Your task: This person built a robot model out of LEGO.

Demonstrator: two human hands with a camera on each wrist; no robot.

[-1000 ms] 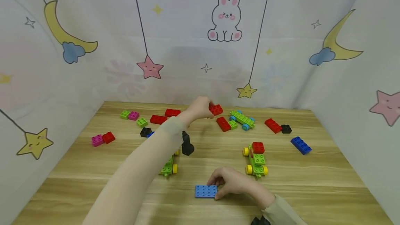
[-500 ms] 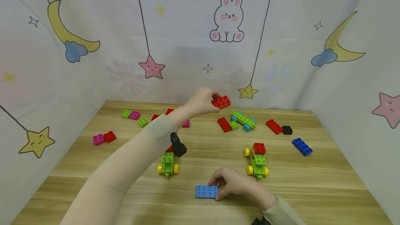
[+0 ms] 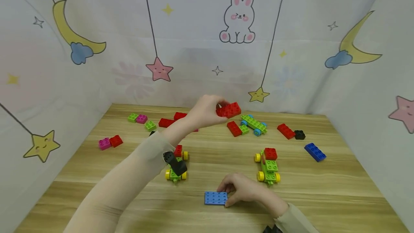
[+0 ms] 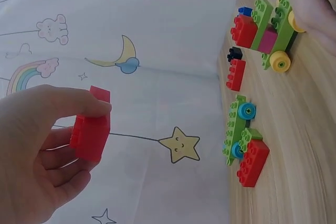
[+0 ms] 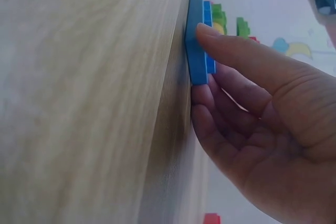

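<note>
My left hand (image 3: 207,111) holds a red brick (image 3: 230,110) above the far part of the table. In the left wrist view, the thumb lies across this brick (image 4: 94,139), and the fingers curl behind it. Close to the near side, my right hand (image 3: 242,188) pinches the right end of a light blue brick (image 3: 215,198), which lies studs up on the table. The right wrist view shows the thumb on that blue brick's (image 5: 196,51) side. Between the hands stand two green cars with yellow wheels, the left car (image 3: 175,176) partly behind my left wrist and the right car (image 3: 269,168).
A green car base with blue wheels (image 3: 253,123) sits at the back, beside a red brick (image 3: 234,128). On the right lie a dark blue brick (image 3: 315,152), a red brick (image 3: 286,131) and a black brick (image 3: 299,134). Pink (image 3: 104,143), green and red bricks are scattered left.
My left hand has lifted the red brick, shifted it slightly right, then lowered it a little; its forearm has swung left. My right hand stays on the blue brick.
</note>
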